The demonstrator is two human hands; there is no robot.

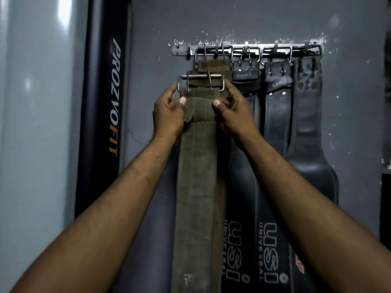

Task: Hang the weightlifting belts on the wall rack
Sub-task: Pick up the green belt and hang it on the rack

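Both hands grip an olive canvas weightlifting belt (195, 176) just below its steel buckle (201, 82) — left hand (168, 115) pinching the left edge, right hand (234, 111) the right. The wall rack (182, 50) sits at twelve o'clock; three black leather belts (277, 115) hang at two o'clock.

Both bare arms are reaching up and forward, close together. The left hand (168, 111) is pinching with its thumb in front and fingers (171, 89) curled. The right hand (233, 108) is pinching the same way.
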